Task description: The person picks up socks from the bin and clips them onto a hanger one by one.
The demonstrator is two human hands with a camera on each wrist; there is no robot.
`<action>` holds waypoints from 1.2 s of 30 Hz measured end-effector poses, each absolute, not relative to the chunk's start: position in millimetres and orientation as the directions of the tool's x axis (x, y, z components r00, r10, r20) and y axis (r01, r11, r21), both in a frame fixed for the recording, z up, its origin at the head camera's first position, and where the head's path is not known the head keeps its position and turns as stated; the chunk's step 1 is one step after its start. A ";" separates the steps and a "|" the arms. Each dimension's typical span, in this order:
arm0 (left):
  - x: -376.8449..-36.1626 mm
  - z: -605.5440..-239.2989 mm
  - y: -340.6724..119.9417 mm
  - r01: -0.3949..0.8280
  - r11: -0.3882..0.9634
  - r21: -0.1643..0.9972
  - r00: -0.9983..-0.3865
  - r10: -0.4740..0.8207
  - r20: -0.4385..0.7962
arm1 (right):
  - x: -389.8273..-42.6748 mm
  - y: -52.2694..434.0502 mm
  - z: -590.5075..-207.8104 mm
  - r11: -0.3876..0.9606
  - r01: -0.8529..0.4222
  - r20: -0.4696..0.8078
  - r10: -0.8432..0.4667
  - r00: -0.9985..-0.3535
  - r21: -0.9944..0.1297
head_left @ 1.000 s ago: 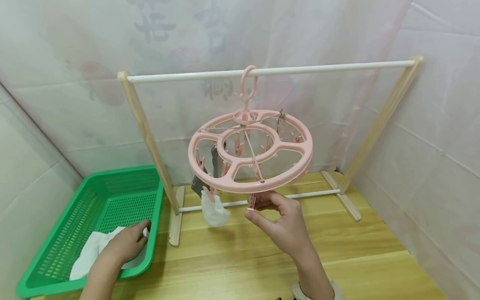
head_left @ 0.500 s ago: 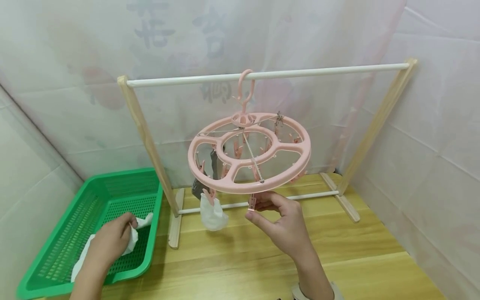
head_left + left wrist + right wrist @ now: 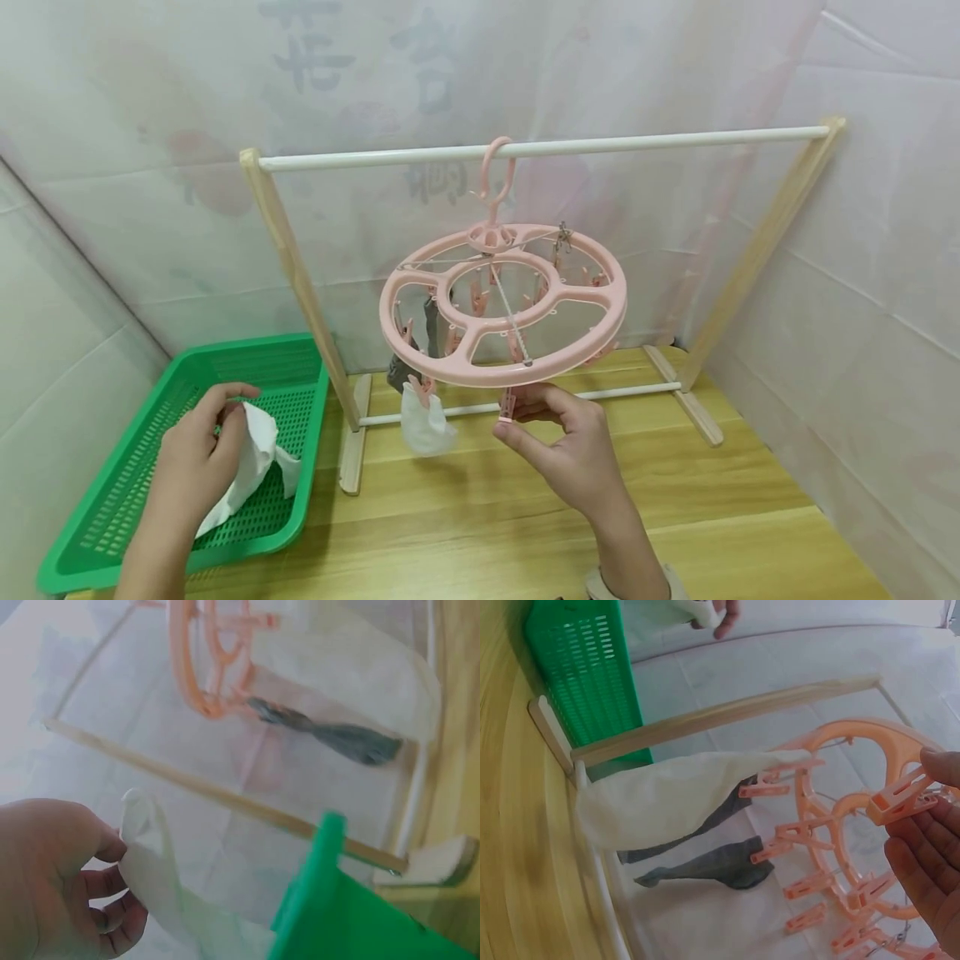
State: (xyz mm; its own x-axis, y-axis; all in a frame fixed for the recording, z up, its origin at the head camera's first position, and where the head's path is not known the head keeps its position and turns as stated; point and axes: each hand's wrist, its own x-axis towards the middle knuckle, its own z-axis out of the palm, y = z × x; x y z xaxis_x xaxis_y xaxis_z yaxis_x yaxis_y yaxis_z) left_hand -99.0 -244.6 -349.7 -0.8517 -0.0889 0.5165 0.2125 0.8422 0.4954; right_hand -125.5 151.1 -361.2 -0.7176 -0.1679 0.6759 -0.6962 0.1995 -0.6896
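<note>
My left hand (image 3: 197, 454) pinches a white sock (image 3: 257, 454) by one end above the green basket (image 3: 309, 467); the sock's lower part hangs down over the basket. In the left wrist view the sock (image 3: 157, 874) trails from thumb and fingertips. My right hand (image 3: 572, 446) holds a pink clothespin (image 3: 901, 796) between thumb and fingers, under the front rim of the round pink drying hanger (image 3: 495, 377). On the hanger's left side, clothespins hold another white sock (image 3: 426, 425) and grey socks (image 3: 712, 866).
The hanger's hook (image 3: 497, 171) sits over the white top rod (image 3: 645, 145) of a wooden-legged rack, with a lower rod (image 3: 626, 390) near the table (image 3: 712, 517). Several more clothespins (image 3: 810, 883) dangle from the hanger. Pale cloth walls (image 3: 885, 275) surround the table.
My left hand has lifted the white sock up from the basket and moved up and left with it. My right hand keeps its place on the clothespin.
</note>
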 end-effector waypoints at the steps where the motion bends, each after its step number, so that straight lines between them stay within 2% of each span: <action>1: -97.6 -346.3 -241.7 0.229 0.830 0.509 -0.843 -0.093 0.530 | -125.4 151.1 -361.0 0.199 -0.695 0.674 -0.168 -0.719 -0.691; 7: -89.1 -328.1 -223.1 0.331 0.688 0.646 -0.785 -0.179 0.593 | -126.0 150.8 -361.6 0.196 -0.699 0.678 -0.171 -0.715 -0.688; 12: -88.1 -317.3 -218.6 0.373 0.348 0.860 -0.827 -0.296 0.479 | -126.4 151.7 -360.9 0.197 -0.702 0.683 -0.165 -0.712 -0.684; 14: -93.7 -319.9 -221.5 0.340 0.287 0.896 -0.855 -0.303 0.422 | -126.8 152.0 -360.7 0.200 -0.703 0.683 -0.166 -0.711 -0.683; 17: -108.8 -334.6 -226.5 0.244 0.433 0.868 -0.891 -0.253 0.377 | -127.4 152.2 -360.2 0.205 -0.701 0.681 -0.168 -0.713 -0.683; 21: -129.3 -362.8 -232.1 0.168 0.688 0.706 -0.925 -0.138 0.354 | -127.2 152.1 -360.0 0.208 -0.700 0.680 -0.166 -0.714 -0.684; 25: -134.8 -382.0 -234.5 0.195 0.752 0.630 -0.935 -0.052 0.351 | -126.5 151.5 -360.7 0.206 -0.697 0.677 -0.167 -0.716 -0.687; 29: -132.8 -383.7 -233.8 0.252 0.728 0.637 -0.915 -0.034 0.402 | -126.2 150.9 -360.4 0.203 -0.696 0.677 -0.163 -0.718 -0.689; 31: -129.0 -377.1 -231.8 0.285 0.657 0.698 -0.899 -0.068 0.432 | -125.9 150.8 -360.2 0.206 -0.694 0.675 -0.163 -0.719 -0.690; 32: -126.2 -372.4 -230.6 0.312 0.577 0.755 -0.892 -0.095 0.442 | -125.7 150.8 -360.1 0.207 -0.693 0.674 -0.163 -0.720 -0.690; 34: -119.4 -360.5 -228.4 0.407 0.311 0.859 -0.876 -0.134 0.464 | -125.4 150.9 -360.2 0.209 -0.692 0.672 -0.165 -0.722 -0.691; 36: -115.1 -349.2 -226.4 0.500 -0.037 0.865 -0.856 -0.176 0.487 | -125.2 151.2 -360.2 0.212 -0.692 0.673 -0.166 -0.721 -0.690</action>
State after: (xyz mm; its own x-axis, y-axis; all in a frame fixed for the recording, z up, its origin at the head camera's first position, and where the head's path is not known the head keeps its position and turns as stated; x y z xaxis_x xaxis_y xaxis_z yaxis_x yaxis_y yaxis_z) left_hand -115.1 -226.4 -349.2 -0.8556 -0.1764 0.4866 0.4998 -0.0373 0.8653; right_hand -125.2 151.2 -360.2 -0.7209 -0.1656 0.6730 -0.6925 0.2119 -0.6896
